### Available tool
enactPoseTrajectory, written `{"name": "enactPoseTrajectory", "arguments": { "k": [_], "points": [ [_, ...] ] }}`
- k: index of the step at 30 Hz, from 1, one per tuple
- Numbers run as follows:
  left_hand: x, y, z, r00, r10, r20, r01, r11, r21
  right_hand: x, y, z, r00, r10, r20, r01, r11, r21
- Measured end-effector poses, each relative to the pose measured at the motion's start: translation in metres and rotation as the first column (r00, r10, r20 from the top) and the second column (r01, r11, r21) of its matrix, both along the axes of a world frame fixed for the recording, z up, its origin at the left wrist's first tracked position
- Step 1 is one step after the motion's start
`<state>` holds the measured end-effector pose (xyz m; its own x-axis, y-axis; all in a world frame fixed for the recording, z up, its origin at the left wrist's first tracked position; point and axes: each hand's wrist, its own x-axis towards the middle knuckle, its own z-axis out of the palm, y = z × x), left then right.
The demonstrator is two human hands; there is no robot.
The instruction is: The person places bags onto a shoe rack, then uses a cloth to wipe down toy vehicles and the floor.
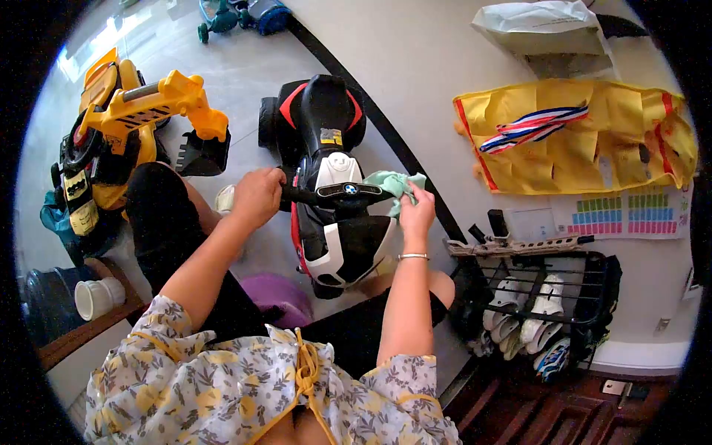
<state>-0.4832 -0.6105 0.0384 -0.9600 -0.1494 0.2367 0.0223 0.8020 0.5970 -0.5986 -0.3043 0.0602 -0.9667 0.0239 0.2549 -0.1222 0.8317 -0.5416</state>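
Observation:
A black, white and red toy ride-on motorcycle [343, 252] stands on the floor between my legs, its handlebar turned toward me. My left hand [257, 197] is wrapped round the handlebar grip on the left. On the other side, my right hand [417, 211] grips a light green cloth [397, 182], which lies against the right end of the handlebar. The right-hand grip is mostly hidden by the cloth. Between both hands sits the handlebar's centre badge [350, 190].
At left stands a yellow toy excavator [148, 111]. Behind me on the left is a white cup-like container [100, 298]; a purple round object [278, 297] lies near my legs. A black wire shoe rack [549, 297] and yellow hanging organizer [578, 137] are at right.

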Motion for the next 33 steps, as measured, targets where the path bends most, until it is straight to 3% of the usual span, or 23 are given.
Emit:
{"name": "enactPoseTrajectory", "arguments": {
  "k": [2, 4, 5, 7, 8, 10, 13, 15, 17, 18, 21, 23, 27, 30, 33],
  "points": [
    [0.002, -0.001, 0.013, 0.995, -0.046, 0.09, 0.051, 0.997, -0.053, 0.002, 0.002, -0.013, 1.0, -0.005, 0.028, 0.007, 0.997, -0.074],
    [-0.001, 0.0, 0.023, 0.931, -0.077, 0.356, 0.138, 0.979, -0.149, 0.003, 0.005, -0.029, 0.995, 0.043, 0.089, -0.017, 0.961, -0.276],
    [0.0, 0.001, 0.028, 0.93, -0.075, 0.36, 0.138, 0.979, -0.151, 0.012, -0.002, -0.02, 0.995, 0.045, 0.092, -0.018, 0.96, -0.279],
    [0.007, 0.01, 0.034, 0.959, -0.192, 0.207, 0.248, 0.923, -0.295, 0.047, -0.025, 0.021, 0.996, 0.069, -0.053, -0.074, 0.991, -0.112],
    [0.008, 0.015, 0.029, 0.958, -0.192, 0.213, 0.249, 0.924, -0.29, 0.06, -0.032, 0.027, 0.992, 0.074, -0.106, -0.078, 0.996, -0.034],
    [0.008, 0.027, 0.016, 0.97, -0.244, 0.013, 0.237, 0.925, -0.297, 0.083, -0.042, 0.029, 0.977, 0.092, -0.191, -0.093, 0.996, 0.002],
    [0.013, 0.041, 0.034, 0.939, -0.344, -0.009, 0.315, 0.867, -0.386, 0.118, -0.059, 0.037, 0.986, 0.106, -0.125, -0.117, 0.99, -0.082],
    [0.009, 0.04, 0.037, 0.925, -0.372, 0.075, 0.372, 0.847, -0.379, 0.138, -0.069, 0.031, 0.978, 0.165, -0.129, -0.174, 0.982, -0.066],
    [0.006, 0.038, 0.04, 0.907, -0.372, 0.198, 0.421, 0.82, -0.387, 0.164, -0.081, 0.026, 0.974, 0.225, -0.033, -0.227, 0.954, -0.193],
    [0.005, 0.038, 0.036, 0.918, -0.374, 0.13, 0.393, 0.826, -0.403, 0.177, -0.086, 0.016, 0.973, 0.229, -0.002, -0.224, 0.952, -0.208],
    [0.0, 0.039, 0.03, 0.922, -0.36, 0.146, 0.385, 0.799, -0.463, 0.19, -0.088, -0.003, 0.975, 0.221, 0.035, -0.209, 0.954, -0.214],
    [-0.004, 0.043, 0.018, 0.936, -0.344, 0.074, 0.335, 0.809, -0.482, 0.181, -0.083, -0.011, 0.978, 0.188, -0.095, -0.201, 0.966, -0.163],
    [-0.018, 0.05, 0.017, 0.963, -0.256, 0.085, 0.263, 0.815, -0.516, 0.152, -0.076, -0.012, 0.981, 0.143, -0.128, -0.163, 0.973, -0.165],
    [-0.034, 0.05, 0.015, 0.971, -0.218, 0.095, 0.235, 0.82, -0.522, 0.124, -0.058, -0.017, 0.984, -0.014, -0.177, -0.019, 0.982, -0.186],
    [-0.046, 0.049, 0.014, 0.969, -0.214, 0.125, 0.247, 0.831, -0.498, 0.102, -0.022, -0.054, 0.941, -0.309, -0.14, 0.27, 0.932, -0.244]
  ]
}}
